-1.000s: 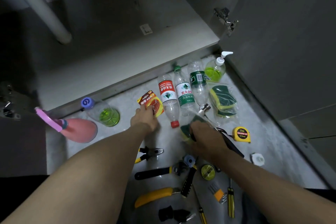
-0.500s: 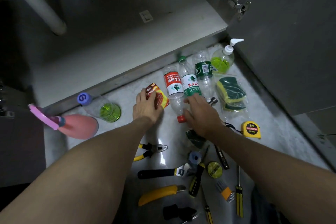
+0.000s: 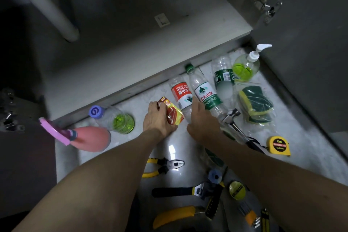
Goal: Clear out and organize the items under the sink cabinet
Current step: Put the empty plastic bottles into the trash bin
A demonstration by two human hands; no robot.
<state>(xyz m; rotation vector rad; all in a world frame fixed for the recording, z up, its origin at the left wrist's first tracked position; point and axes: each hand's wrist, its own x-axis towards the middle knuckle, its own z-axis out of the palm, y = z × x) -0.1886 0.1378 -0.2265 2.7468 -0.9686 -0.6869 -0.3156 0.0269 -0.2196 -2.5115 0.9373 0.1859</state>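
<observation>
Left hand (image 3: 157,118) on the floor (image 3: 301,137), fingers curled round a red-and-yellow packet (image 3: 172,112) near the cabinet's front edge. Right hand (image 3: 202,120) just right of it, fingers straight, resting on a red-labelled bottle (image 3: 181,95). Green-labelled bottle (image 3: 205,94) touching alongside; hammer (image 3: 231,118) just right.

A pale marble-like stone floor (image 3: 293,130) carries three clear plastic water bottles (image 3: 204,93) lying side by side, a yellow-red packet (image 3: 174,114), bagged green-yellow sponges (image 3: 256,104), a yellow tape measure (image 3: 278,146), yellow-handled pliers (image 3: 163,166) and, seemingly, a steel-headed hammer (image 3: 231,120).
</observation>
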